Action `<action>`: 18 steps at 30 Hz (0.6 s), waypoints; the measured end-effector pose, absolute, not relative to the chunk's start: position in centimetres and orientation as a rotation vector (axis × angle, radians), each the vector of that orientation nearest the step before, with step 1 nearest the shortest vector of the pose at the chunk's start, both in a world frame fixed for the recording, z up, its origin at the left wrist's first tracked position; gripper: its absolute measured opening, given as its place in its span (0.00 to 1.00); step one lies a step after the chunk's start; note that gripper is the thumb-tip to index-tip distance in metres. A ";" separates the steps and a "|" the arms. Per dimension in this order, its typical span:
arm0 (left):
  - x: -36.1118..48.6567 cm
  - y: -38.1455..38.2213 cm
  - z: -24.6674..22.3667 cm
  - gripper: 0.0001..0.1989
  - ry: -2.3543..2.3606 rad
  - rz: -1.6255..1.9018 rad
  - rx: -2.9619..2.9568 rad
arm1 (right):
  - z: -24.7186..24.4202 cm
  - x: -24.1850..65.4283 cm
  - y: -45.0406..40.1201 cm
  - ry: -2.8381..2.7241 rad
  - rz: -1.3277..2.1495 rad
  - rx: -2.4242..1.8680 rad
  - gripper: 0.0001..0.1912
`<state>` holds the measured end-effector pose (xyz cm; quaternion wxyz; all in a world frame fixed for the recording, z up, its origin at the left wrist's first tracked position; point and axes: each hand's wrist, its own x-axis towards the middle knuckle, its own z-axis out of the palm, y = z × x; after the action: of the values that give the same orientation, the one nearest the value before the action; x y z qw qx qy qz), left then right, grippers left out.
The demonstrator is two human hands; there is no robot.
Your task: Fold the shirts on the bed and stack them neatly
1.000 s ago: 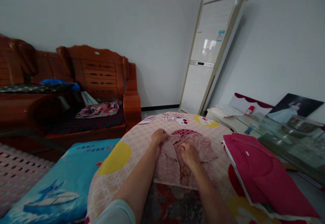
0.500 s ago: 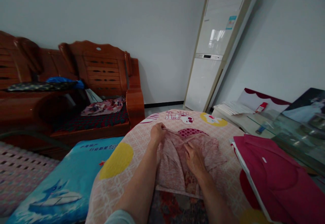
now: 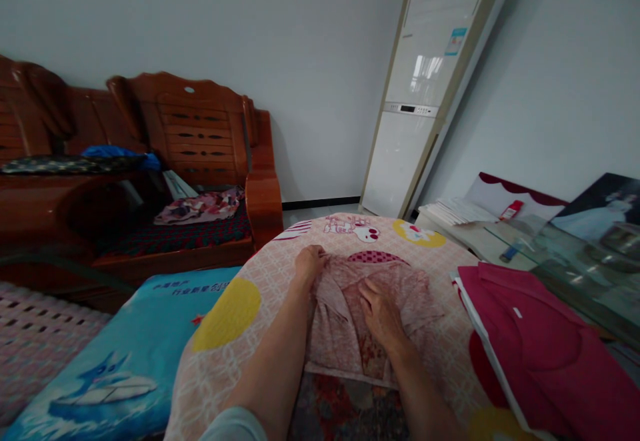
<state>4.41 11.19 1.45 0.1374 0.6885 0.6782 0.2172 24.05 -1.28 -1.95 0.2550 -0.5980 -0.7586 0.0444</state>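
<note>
A thin heathered pink garment (image 3: pixel 333 338) lies spread on a round table with a patterned cloth (image 3: pixel 280 294). At its far left corner, my left hand (image 3: pixel 309 266) is closed, pinching the edge between thumb and fingers. My right hand (image 3: pixel 383 313) rests on the middle of the garment, fingers stretched out over the fabric and gripping nothing visible. A reddish-brown patterned part (image 3: pixel 373 354) shows by the right wrist. Below the near hem lies dark, red-patterned fabric (image 3: pixel 345 404), partly hidden by my forearms.
Folded crimson cloth (image 3: pixel 550 341) lies at the table's right side. Beyond it stand a glass shelf (image 3: pixel 575 261) and papers (image 3: pixel 457 211). A blue printed cushion (image 3: pixel 115 341) and wooden armchair (image 3: pixel 200 128) are left; a tall white air conditioner (image 3: pixel 405 141) stands behind.
The garment's far edge looks flatter and less bunched. My right hand's fingers have gone from gathering fabric to lying on it. My left hand stays at the corner.
</note>
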 end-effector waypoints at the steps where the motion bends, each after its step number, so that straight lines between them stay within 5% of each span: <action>1: 4.4 11.4 1.4 0.09 1.962 0.675 1.995 | -2.0 24.1 -1.3 -2.059 0.122 -1.624 0.19; 6: 4.5 12.2 0.8 0.10 2.111 0.843 1.913 | -1.8 24.2 -1.5 -2.074 0.067 -1.625 0.19; 18: 3.6 12.5 0.6 0.11 2.085 0.596 1.949 | -1.8 24.2 -1.5 -2.156 0.023 -1.579 0.19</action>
<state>3.65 12.50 0.60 0.1128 0.6642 0.7105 0.2031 24.19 -1.54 -1.77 0.2323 -0.5746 -0.7847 0.0084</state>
